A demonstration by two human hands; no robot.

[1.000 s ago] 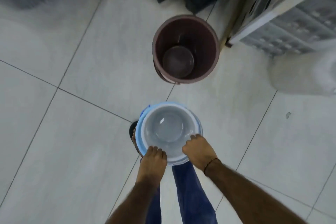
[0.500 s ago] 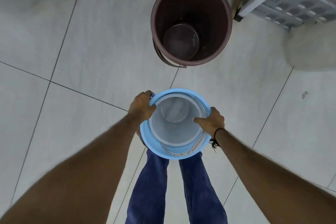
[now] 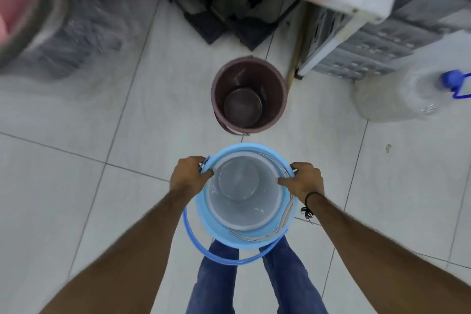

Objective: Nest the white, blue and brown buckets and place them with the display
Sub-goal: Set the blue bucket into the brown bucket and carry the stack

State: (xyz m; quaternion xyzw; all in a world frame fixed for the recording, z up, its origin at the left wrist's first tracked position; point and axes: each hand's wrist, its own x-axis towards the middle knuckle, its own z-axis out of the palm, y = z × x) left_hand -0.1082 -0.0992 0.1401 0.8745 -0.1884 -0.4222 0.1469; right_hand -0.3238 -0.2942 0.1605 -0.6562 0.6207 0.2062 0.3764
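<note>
In the head view, the left hand (image 3: pixel 190 173) and the right hand (image 3: pixel 303 181) are gripping opposite sides of the blue bucket (image 3: pixel 204 214), each grip pinching its rim. The white bucket (image 3: pixel 244 201) is sitting nested inside it. Both are being held above the tiled floor (image 3: pixel 76 186), in front of the person's legs. The brown bucket (image 3: pixel 248 94) is standing upright on the floor just beyond them, apart from them.

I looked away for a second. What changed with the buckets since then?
Both hands moved from the near rim to opposite sides of the round blue plastic bucket: left hand, right hand. Its blue handle now hangs down toward the person. The white bucket stays nested inside; the brown bucket stays empty on the floor.
</note>
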